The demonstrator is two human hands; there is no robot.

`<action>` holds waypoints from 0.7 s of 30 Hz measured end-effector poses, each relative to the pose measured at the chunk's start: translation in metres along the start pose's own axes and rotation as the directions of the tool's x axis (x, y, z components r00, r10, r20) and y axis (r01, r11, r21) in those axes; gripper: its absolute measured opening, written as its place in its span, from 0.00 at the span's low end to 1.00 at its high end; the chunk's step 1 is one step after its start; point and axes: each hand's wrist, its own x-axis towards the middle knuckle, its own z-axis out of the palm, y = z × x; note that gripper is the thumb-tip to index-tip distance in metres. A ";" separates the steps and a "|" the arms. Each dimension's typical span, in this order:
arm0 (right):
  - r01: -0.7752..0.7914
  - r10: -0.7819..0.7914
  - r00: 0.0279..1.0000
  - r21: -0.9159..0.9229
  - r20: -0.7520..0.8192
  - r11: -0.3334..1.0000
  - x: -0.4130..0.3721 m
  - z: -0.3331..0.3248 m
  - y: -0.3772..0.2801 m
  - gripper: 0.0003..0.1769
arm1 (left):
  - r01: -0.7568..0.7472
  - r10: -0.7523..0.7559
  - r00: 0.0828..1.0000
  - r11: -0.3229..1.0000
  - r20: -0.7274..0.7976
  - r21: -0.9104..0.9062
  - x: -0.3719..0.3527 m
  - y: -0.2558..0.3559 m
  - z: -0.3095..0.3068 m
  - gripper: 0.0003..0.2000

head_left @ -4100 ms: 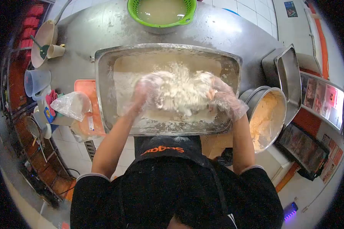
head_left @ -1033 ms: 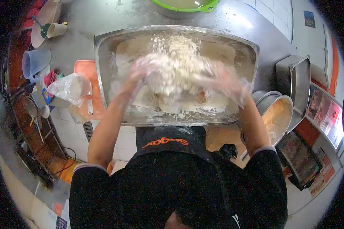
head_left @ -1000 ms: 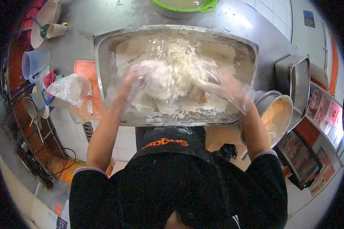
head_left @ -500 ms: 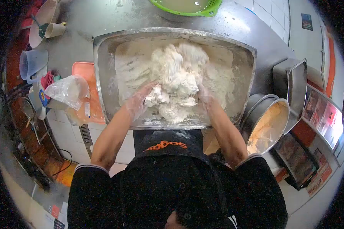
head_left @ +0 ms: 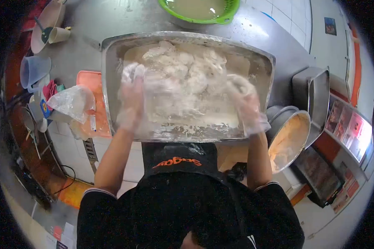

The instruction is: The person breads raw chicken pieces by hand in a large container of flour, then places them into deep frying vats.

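Observation:
A large metal tray (head_left: 187, 139) holds white flour and several floured pieces (head_left: 183, 66) heaped toward its middle and far side. My left hand (head_left: 132, 97), in a clear glove, is over the tray's left part, with a floury pale lump at its fingers. On the right side of the tray, my right hand (head_left: 247, 101), also gloved, has a similar white-coated lump at its fingertips. Both hands are smeared by motion, so their exact finger positions are hidden.
A green basket (head_left: 228, 18) with cloudy liquid stands beyond the tray. Left are an orange board (head_left: 99, 103), a plastic bag (head_left: 72, 101) and a clear jug (head_left: 35, 70). Round pans (head_left: 291, 137) and a deep metal pan (head_left: 313, 99) are at right.
Both hands have moved apart, outward to the two sides of the tray. The pile that was bunched between them now lies more spread out toward the far side.

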 end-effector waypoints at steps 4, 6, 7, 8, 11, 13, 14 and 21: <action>-0.061 -0.017 0.892 -0.156 -0.452 0.986 0.095 -0.048 0.131 0.19 | 0.037 -0.028 0.990 0.998 -0.139 0.057 0.095 -0.047 0.014 0.32; -0.060 0.130 0.971 0.321 -0.199 0.945 0.107 -0.029 0.123 0.23 | 0.060 -0.064 0.994 0.997 -0.089 -0.049 0.107 -0.027 0.035 0.34; -0.136 0.198 0.978 0.519 -0.066 0.844 0.112 -0.019 0.118 0.25 | 0.064 -0.074 0.996 0.982 -0.050 -0.178 0.099 0.011 0.044 0.35; -0.204 0.253 0.967 0.596 0.001 0.776 0.119 -0.015 0.122 0.25 | 0.075 -0.080 0.997 0.951 -0.004 -0.299 0.090 0.044 0.052 0.35; -0.247 0.271 0.961 0.611 0.055 0.752 0.121 -0.015 0.134 0.26 | 0.098 -0.053 0.993 0.862 0.103 -0.497 0.076 0.069 0.056 0.35; -0.250 0.239 0.967 0.522 0.089 0.816 0.112 -0.015 0.105 0.26 | 0.112 -0.031 0.989 0.807 0.147 -0.579 0.083 0.064 0.046 0.33; -0.260 0.227 0.965 0.372 0.130 0.891 0.096 -0.015 0.077 0.27 | 0.160 0.003 0.936 0.886 0.351 -0.435 0.084 0.046 0.026 0.31; 0.274 -0.185 0.952 -0.411 0.245 0.869 0.004 -0.040 0.044 0.28 | -0.088 0.303 0.923 0.765 0.236 -0.638 -0.003 -0.011 -0.025 0.30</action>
